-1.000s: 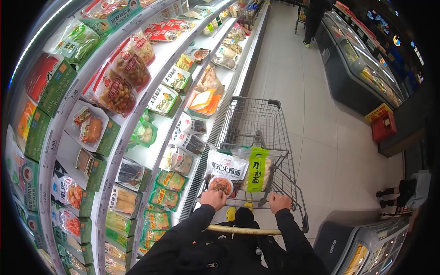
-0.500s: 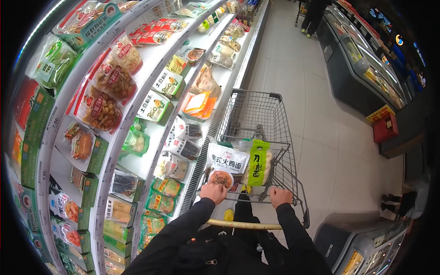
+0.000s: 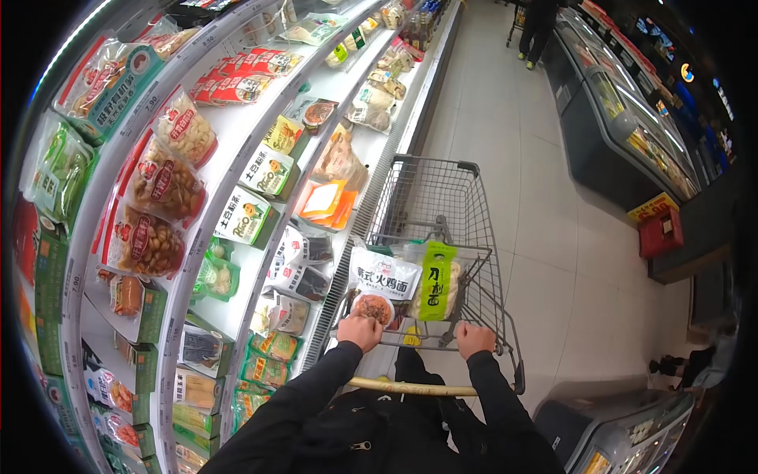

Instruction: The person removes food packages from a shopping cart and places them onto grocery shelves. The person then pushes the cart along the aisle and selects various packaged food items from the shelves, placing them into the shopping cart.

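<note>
Both sleeves are black. My left hand [image 3: 362, 330] is closed at the near left of a wire shopping cart [image 3: 482, 265], just below a white noodle packet [image 3: 385, 276] with a picture of a noodle dish. On the cart's right side my right hand [image 3: 475, 339] is closed in the same way. What lies under the fingers is partly hidden. Beside the white packet stands a clear noodle bag [image 3: 436, 284] with a green label. Both packs lean in the near part of the cart. The pale yellow handle bar [image 3: 414, 387] crosses below my forearms.
Refrigerated shelves [image 3: 170, 324] with packaged food run close along the left. A grey tiled floor [image 3: 545, 276] stretches ahead. Freezer cabinets [image 3: 608, 126] line the right, with a red box [image 3: 661, 233] near them. Far ahead a person in dark clothes [image 3: 540, 35] stands near another cart.
The shelf goods have shifted down and left in view as the cart and I move forward along the aisle. Both hands stay closed at the cart, and the packs keep their places.
</note>
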`<state>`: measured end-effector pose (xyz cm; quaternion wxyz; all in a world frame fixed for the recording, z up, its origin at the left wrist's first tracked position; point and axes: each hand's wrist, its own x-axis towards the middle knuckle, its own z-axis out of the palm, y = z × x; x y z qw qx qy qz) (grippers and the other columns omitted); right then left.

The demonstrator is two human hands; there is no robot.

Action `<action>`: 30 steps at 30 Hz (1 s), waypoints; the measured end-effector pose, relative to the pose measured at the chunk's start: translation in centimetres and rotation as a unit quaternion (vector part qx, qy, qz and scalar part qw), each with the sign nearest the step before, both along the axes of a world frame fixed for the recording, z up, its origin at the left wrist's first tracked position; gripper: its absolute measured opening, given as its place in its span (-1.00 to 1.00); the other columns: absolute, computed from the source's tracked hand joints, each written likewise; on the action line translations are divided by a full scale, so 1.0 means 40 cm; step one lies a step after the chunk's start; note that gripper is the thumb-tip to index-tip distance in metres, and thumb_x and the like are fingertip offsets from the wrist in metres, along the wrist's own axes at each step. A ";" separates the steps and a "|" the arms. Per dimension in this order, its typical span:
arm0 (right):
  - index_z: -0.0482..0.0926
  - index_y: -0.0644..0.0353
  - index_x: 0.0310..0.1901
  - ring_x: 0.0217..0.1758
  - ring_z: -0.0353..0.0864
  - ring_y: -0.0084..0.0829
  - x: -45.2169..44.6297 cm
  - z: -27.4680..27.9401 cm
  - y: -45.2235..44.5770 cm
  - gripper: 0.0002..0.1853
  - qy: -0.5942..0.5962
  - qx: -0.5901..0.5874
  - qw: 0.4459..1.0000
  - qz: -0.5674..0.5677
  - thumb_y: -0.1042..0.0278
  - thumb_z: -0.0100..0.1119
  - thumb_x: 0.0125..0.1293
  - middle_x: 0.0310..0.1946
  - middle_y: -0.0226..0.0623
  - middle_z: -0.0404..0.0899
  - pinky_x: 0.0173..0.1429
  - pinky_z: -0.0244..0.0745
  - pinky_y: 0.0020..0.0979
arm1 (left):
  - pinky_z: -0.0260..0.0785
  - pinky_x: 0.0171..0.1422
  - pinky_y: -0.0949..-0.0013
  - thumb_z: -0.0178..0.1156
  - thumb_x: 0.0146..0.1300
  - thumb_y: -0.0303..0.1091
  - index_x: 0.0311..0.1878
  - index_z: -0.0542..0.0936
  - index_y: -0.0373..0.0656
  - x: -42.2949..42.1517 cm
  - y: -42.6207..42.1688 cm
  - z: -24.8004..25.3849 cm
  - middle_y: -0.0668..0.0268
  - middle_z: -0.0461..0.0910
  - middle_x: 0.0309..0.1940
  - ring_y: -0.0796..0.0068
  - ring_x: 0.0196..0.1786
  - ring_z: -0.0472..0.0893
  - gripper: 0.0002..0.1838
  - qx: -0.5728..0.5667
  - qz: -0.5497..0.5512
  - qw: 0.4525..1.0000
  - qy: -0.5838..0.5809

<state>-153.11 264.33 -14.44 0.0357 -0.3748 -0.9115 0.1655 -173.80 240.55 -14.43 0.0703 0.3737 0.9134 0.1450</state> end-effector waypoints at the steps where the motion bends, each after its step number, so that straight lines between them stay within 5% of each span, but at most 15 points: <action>1: 0.70 0.21 -0.54 -0.54 0.61 0.09 -0.008 -0.004 0.014 -0.57 0.007 0.005 1.000 0.000 0.10 0.15 0.41 -0.64 0.00 0.60 -0.34 0.52 0.02 | 0.57 -0.29 0.00 0.17 0.22 -0.13 -0.54 0.75 -0.10 -0.008 0.012 0.000 0.14 0.69 -0.58 0.18 -0.27 0.72 -0.66 0.000 -0.001 1.000 0.000; 30: 0.71 0.21 -0.54 -0.53 0.63 0.09 -0.236 -0.007 0.325 -0.60 0.026 0.020 0.999 0.014 0.14 0.19 0.38 -0.62 0.01 0.60 -0.35 0.53 0.01 | 0.59 -0.28 0.00 0.17 0.24 -0.14 -0.54 0.75 -0.13 -0.234 0.315 -0.001 0.11 0.68 -0.59 0.14 -0.33 0.71 -0.65 0.023 -0.008 1.000 -0.007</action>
